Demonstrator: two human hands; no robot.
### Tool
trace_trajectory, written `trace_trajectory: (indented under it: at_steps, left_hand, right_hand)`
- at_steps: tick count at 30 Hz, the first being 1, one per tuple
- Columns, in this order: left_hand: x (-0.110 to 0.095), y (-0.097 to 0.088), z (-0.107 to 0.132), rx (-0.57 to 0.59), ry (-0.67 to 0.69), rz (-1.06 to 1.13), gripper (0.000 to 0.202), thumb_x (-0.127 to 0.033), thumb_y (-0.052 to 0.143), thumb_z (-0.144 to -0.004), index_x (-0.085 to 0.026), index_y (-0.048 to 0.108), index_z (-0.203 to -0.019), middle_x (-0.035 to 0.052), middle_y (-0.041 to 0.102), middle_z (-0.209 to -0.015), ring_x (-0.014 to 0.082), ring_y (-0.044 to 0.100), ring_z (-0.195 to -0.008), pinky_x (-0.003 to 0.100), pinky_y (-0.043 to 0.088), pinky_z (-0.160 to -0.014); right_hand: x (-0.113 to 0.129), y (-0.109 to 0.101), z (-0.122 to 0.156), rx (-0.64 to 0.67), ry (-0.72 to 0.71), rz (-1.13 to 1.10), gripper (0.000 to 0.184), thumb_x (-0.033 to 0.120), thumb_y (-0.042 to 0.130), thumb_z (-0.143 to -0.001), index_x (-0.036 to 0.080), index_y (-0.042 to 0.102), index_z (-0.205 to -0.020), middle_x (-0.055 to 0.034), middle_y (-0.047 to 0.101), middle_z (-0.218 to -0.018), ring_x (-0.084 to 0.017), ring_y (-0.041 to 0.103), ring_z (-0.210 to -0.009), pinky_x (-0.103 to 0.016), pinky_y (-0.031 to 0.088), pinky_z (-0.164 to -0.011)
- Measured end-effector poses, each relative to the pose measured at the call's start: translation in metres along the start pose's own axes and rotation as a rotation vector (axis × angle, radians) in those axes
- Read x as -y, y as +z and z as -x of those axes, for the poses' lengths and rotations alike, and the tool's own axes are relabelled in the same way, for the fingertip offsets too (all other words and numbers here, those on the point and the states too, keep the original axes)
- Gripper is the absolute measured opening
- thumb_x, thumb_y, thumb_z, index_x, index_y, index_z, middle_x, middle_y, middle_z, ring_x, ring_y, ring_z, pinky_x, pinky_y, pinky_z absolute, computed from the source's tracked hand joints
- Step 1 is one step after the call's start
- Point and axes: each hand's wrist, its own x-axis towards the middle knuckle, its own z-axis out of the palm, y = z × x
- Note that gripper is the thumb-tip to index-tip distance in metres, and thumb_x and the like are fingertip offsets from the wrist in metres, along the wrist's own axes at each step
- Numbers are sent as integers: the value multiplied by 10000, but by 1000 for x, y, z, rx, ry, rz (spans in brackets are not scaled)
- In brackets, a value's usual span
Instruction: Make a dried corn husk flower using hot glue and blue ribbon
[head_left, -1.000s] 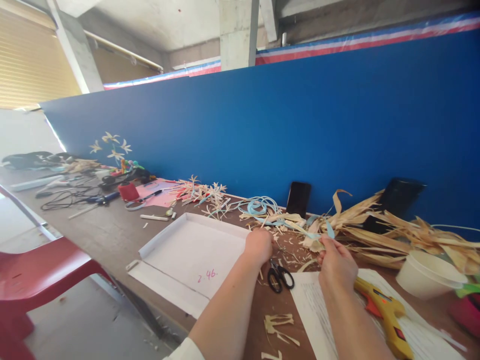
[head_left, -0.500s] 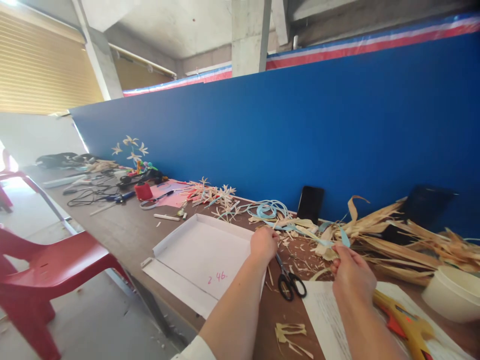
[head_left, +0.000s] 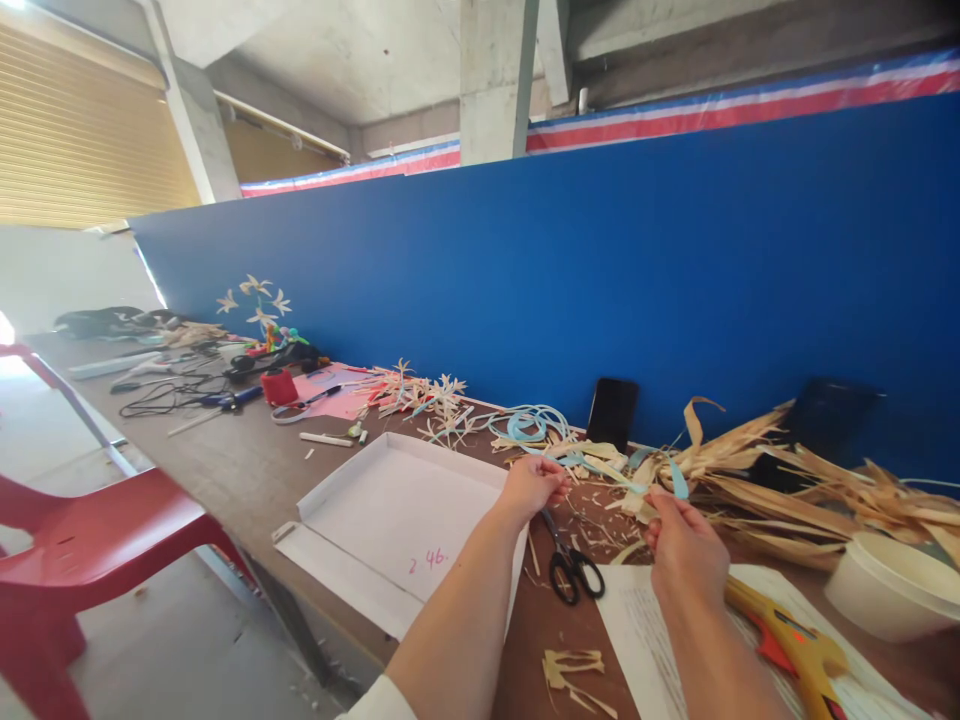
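Note:
My left hand (head_left: pixel 534 484) is closed in a pinch on one end of a light blue ribbon strip (head_left: pixel 604 472) above the brown table (head_left: pixel 240 470). My right hand (head_left: pixel 681 545) is closed on the strip's other end together with a dried husk piece (head_left: pixel 651 492). The strip is stretched between the two hands. Black scissors (head_left: pixel 570 565) lie on the table just below and between my hands. A white cardboard tray (head_left: pixel 390 510) lies left of my left hand.
A pile of dried husks (head_left: pixel 780 480), a white bowl (head_left: pixel 885 585), a yellow glue gun (head_left: pixel 795 640) and a printed sheet (head_left: pixel 645 620) are at the right. A phone (head_left: pixel 612 412) leans on the blue board (head_left: pixel 600 260). Red chair (head_left: pixel 97 550) stands left.
My left hand has risen slightly off the table and pulled the blue strip taut. The camera view has shifted a little to the right and down.

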Motion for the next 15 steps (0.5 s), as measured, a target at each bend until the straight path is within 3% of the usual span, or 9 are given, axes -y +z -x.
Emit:
trace_trajectory:
  at_steps: [3, 6, 11, 15]
  left_hand:
    - [-1, -2, 3, -149, 118, -434, 188, -150, 495, -763, -181, 633, -888, 25, 653, -805, 129, 587, -701, 264, 474, -706]
    - [-2, -4, 7, -185, 227, -755, 228, -151, 462, -747, -219, 672, -805, 25, 648, -876, 156, 579, -829, 262, 445, -782]
    - [-3, -3, 11, -179, 313, -947, 213, -208, 470, -734, -193, 675, -788, 62, 627, -919, 174, 554, -887, 250, 439, -784]
    - [-2, -5, 11, -106, 264, -1092, 214, -228, 502, -721, -216, 689, -825, 55, 636, -926, 183, 554, -885, 256, 445, -766]
  right_hand:
    - [0, 1, 1, 5, -26, 2, 285, 347, 758, -547, 150, 658, -727, 18, 580, -572, -49, 350, -399, -186, 259, -336]
    - [2, 2, 2, -12, -28, 0, 284, 340, 755, -547, 145, 653, -726, 11, 590, -598, -48, 354, -401, -186, 268, -337]
    - [4, 2, 3, -19, -23, 18, 302, 345, 753, -532, 139, 649, -725, 13, 584, -574, -54, 352, -389, -199, 268, -335]
    - [5, 3, 4, -38, -15, 16, 300, 347, 748, -534, 136, 646, -721, 23, 565, -537, -57, 356, -388, -197, 270, -337]
